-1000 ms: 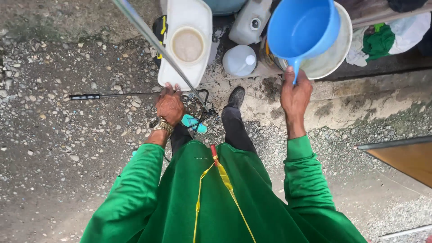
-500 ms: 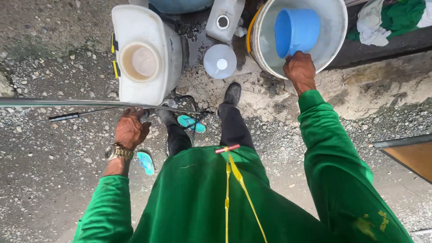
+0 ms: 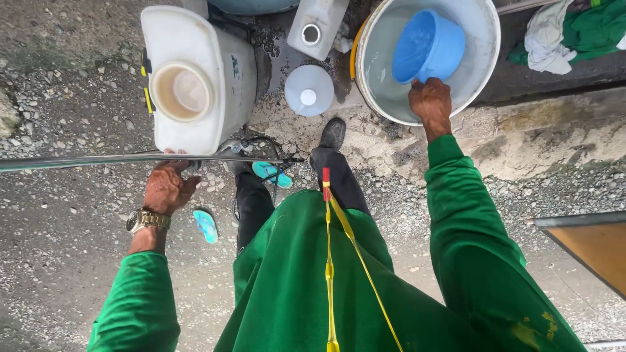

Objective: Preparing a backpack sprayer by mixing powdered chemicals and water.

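Observation:
My right hand (image 3: 429,104) grips the handle of a blue plastic dipper (image 3: 427,47), which is tilted down inside a large white bucket (image 3: 481,72) holding water. My left hand (image 3: 168,186), with a gold wristwatch, is closed around a long metal spray wand (image 3: 98,160) that runs off to the left edge. Just beyond that hand stands a white backpack sprayer tank (image 3: 195,78) with its round filler opening uncovered. I wear green sleeves and a green garment with a yellow cord (image 3: 329,261).
A white jug with an open neck (image 3: 316,26) and a translucent round bottle (image 3: 308,90) stand between tank and bucket. Black hose (image 3: 264,146) coils at the tank's base. Blue sandals (image 3: 206,225) lie on gravel. Cloths (image 3: 554,36) at top right; a brown panel (image 3: 596,251) at right.
My right hand lowered the blue dipper from the air into the white bucket. My left hand shifted left and down along the wand. The view moved closer to the tank.

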